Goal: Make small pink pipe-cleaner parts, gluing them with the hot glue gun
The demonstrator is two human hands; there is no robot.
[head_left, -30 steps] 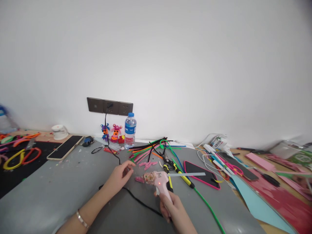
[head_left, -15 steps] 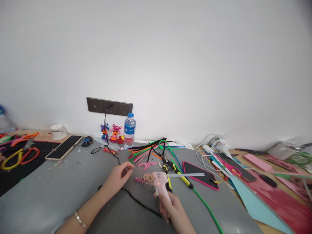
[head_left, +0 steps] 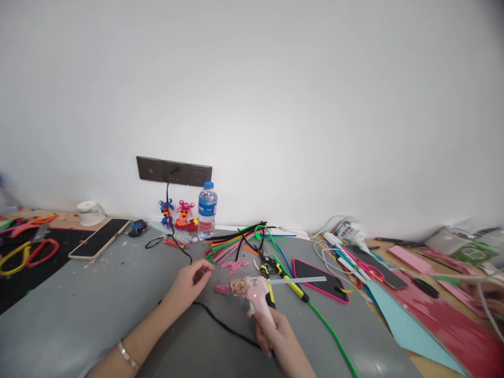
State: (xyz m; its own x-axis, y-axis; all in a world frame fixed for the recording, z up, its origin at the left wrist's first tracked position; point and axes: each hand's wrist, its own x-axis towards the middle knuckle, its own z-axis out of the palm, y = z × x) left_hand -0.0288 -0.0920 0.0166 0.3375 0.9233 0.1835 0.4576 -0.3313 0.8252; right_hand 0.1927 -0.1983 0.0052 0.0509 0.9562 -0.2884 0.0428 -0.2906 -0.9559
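Note:
My right hand (head_left: 277,336) is wrapped around the handle of a pink hot glue gun (head_left: 258,299). A red light glows on the gun's side. Out of its back runs a long translucent glue stick (head_left: 303,280), while its pink nozzle (head_left: 222,289) points left toward my left hand (head_left: 191,281). That hand hovers just short of the nozzle, thumb and fingertips drawn together; whatever may be between them is too small to make out. Beyond the gun lie a pink bow-like piece (head_left: 235,266) and yellow-and-black pliers (head_left: 291,283), partly behind the gun.
Pipe cleaners (head_left: 232,241) are heaped near the wall beside a water bottle (head_left: 207,212) and two small pipe-cleaner figures (head_left: 183,215). A pink-rimmed tablet (head_left: 321,281) is at right, a phone (head_left: 100,239) at left. A black cord (head_left: 224,326) crosses the mat. Another person's hand (head_left: 486,294) shows far right.
The view has shifted slightly, so most things sit a little further left. Both my hands and the glue gun keep nearly the same pose. The other person's hand at far right has moved.

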